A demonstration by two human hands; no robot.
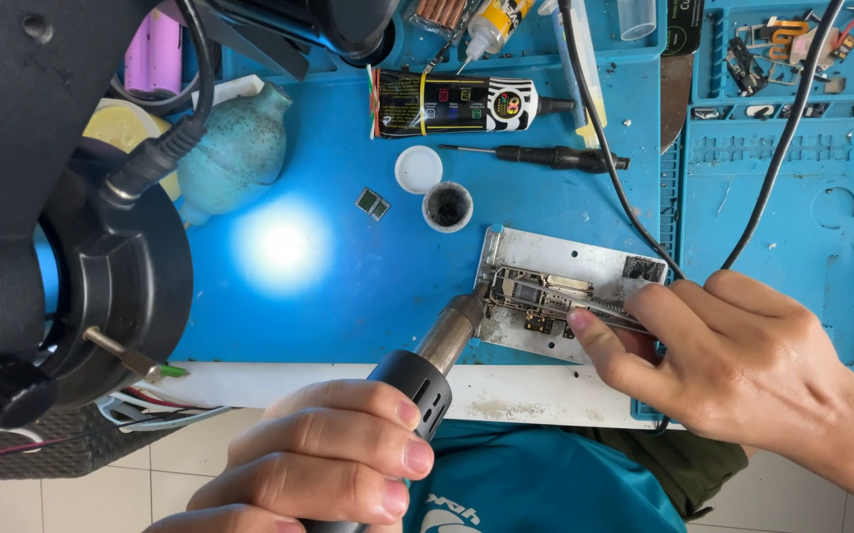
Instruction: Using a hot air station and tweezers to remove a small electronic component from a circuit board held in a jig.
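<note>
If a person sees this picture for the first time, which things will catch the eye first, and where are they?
Low in the middle, the left hand grips a hot-air tool whose metal nozzle points at a circuit board on a metal plate. From the right, the right hand holds tweezers on that board. A bright light spot glows on the blue mat, beside the dark microscope at left.

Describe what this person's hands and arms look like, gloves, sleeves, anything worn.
Both hands are bare: no gloves, rings or tape show on the left hand or the right hand. Fingernails are short and unpainted. The right wrist is bare too, with no watch or strap, and no sleeve reaches into view on either arm. Below the hands, a teal garment with a white printed mark covers the body.
</note>
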